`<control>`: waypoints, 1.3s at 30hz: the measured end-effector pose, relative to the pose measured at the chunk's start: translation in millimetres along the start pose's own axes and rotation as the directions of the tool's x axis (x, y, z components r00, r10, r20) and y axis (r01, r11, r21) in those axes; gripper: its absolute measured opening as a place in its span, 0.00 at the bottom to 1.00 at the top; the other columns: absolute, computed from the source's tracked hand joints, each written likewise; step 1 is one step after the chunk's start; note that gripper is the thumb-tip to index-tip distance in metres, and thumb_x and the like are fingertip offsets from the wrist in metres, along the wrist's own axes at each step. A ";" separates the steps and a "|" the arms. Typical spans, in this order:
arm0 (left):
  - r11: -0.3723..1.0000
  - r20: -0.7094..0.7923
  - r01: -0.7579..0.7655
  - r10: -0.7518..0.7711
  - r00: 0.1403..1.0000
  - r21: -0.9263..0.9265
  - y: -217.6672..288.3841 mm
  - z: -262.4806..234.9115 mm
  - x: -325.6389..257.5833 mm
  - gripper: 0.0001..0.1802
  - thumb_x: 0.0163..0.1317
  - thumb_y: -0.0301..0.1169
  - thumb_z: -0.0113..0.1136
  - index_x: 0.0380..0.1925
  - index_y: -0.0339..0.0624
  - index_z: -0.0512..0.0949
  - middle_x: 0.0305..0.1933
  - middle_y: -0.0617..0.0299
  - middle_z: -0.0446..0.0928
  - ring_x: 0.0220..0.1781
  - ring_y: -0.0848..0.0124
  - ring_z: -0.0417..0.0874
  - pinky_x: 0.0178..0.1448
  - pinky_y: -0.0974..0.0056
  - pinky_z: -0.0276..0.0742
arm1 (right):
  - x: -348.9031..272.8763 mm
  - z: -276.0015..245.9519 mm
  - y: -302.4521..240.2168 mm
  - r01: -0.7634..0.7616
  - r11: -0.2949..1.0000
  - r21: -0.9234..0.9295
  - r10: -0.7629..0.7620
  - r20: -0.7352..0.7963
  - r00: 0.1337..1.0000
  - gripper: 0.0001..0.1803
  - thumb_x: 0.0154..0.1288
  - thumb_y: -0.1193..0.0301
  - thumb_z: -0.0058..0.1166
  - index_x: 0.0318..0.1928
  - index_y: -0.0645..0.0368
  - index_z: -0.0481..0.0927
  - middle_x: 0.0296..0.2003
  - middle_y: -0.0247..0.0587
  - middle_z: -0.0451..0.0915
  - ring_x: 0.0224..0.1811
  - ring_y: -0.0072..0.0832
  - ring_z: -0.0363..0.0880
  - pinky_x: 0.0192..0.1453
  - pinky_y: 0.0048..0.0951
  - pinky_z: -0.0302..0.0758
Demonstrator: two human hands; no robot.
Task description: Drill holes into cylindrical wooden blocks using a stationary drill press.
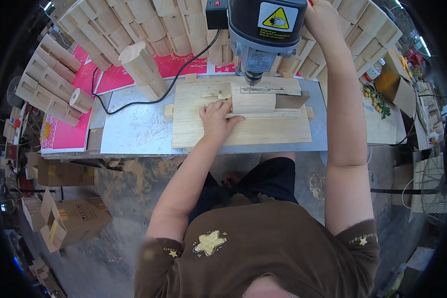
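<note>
Pale plywood jig (243, 131): left hand (214, 119) steadies smooth rounded wood block (253, 103) under drill (263, 30)

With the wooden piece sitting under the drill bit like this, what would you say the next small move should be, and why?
Probably bring the bit down with the right hand, which is raised beside the drill press head. The left hand already presses the rounded wooden piece against the wooden jig board, and the chuck hangs just above the piece, not touching it.
</note>
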State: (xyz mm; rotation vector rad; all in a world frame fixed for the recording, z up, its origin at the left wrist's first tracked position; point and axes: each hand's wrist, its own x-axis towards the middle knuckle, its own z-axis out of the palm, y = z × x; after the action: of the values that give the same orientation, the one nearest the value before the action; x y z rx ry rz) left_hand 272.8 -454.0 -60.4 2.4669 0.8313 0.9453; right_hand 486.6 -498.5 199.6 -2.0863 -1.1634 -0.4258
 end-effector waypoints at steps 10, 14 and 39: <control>1.000 0.021 0.009 -0.009 1.000 0.015 -2.4 -3.4 3.6 0.32 0.40 0.44 0.70 0.49 0.52 0.76 0.30 0.68 0.72 0.40 0.66 0.71 0.51 0.55 0.54 | -108.7 -7.5 10.8 0.234 0.896 0.379 -0.167 -0.201 0.965 0.12 0.61 0.71 0.51 0.22 0.62 0.71 0.13 0.42 0.66 0.15 0.26 0.65 0.22 0.26 0.63; 0.999 -0.028 0.031 -0.032 0.999 -0.017 -3.7 -5.5 -0.1 0.22 0.42 0.43 0.69 0.40 0.52 0.79 0.30 0.63 0.72 0.42 0.62 0.72 0.54 0.53 0.54 | -149.7 17.2 16.7 0.201 0.861 0.467 -0.112 -0.212 0.971 0.05 0.59 0.76 0.51 0.27 0.64 0.76 0.15 0.41 0.68 0.15 0.27 0.65 0.21 0.27 0.62; 0.992 0.035 0.101 -0.099 0.995 -0.071 4.1 -4.1 4.6 0.22 0.40 0.42 0.71 0.38 0.52 0.80 0.31 0.67 0.74 0.42 0.66 0.73 0.55 0.54 0.53 | 2.0 14.1 11.8 0.069 0.986 0.150 -0.042 -0.181 0.983 0.18 0.65 0.57 0.44 0.30 0.58 0.77 0.24 0.54 0.76 0.30 0.52 0.76 0.34 0.41 0.71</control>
State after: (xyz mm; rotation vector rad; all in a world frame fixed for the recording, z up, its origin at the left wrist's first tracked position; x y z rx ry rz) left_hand 274.4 -453.6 -53.2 2.3493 0.8854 0.8838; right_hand 496.8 -491.4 186.0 -1.8459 -1.1152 -0.5190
